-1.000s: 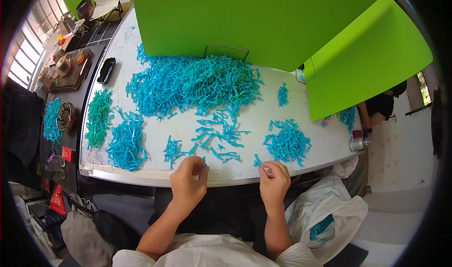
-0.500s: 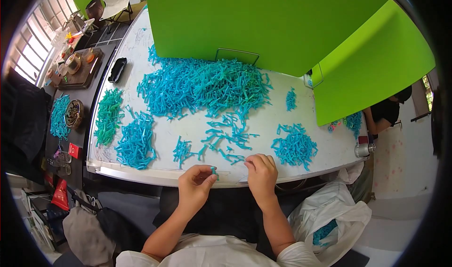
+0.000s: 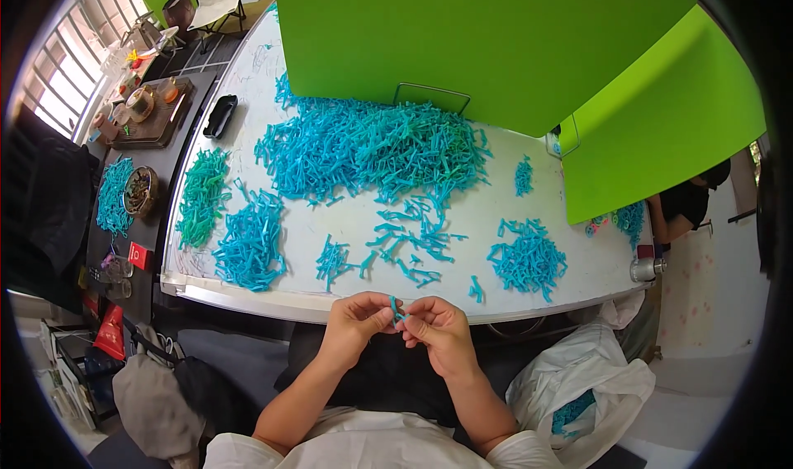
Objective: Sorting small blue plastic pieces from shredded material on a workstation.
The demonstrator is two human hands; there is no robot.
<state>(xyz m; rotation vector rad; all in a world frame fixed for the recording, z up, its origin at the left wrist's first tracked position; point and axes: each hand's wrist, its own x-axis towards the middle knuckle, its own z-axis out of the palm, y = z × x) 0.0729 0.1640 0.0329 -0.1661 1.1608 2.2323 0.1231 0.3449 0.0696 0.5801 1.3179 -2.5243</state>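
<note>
Just over the table's near edge, my left hand (image 3: pixel 353 327) pinches a small blue-green plastic piece (image 3: pixel 394 305) between thumb and fingertips. My right hand (image 3: pixel 441 330) meets it there, its thumb and fingers closed on the piece's lower right end; whether one piece or two are held is too small to tell. Beyond my hands lies a loose scatter of blue pieces (image 3: pixel 413 238). A lone blue piece (image 3: pixel 476 289) rests near the edge, right of my right hand. Small heaps flank the scatter: a little one (image 3: pixel 333 261) to the left and a rounder one (image 3: pixel 529 258) to the right.
A large blue-green heap (image 3: pixel 372 151) spreads before an upright green board (image 3: pixel 479 47). More heaps (image 3: pixel 249 242) sit at the left, beside a black tray (image 3: pixel 220 117). A white sack (image 3: pixel 570 370) with pieces stands at lower right. Another person's arm (image 3: pixel 679 213) shows behind the right board.
My right hand has moved left from the table to meet the left hand at the held piece. A lone piece now shows near where the right hand was. The whole view has shifted slightly.
</note>
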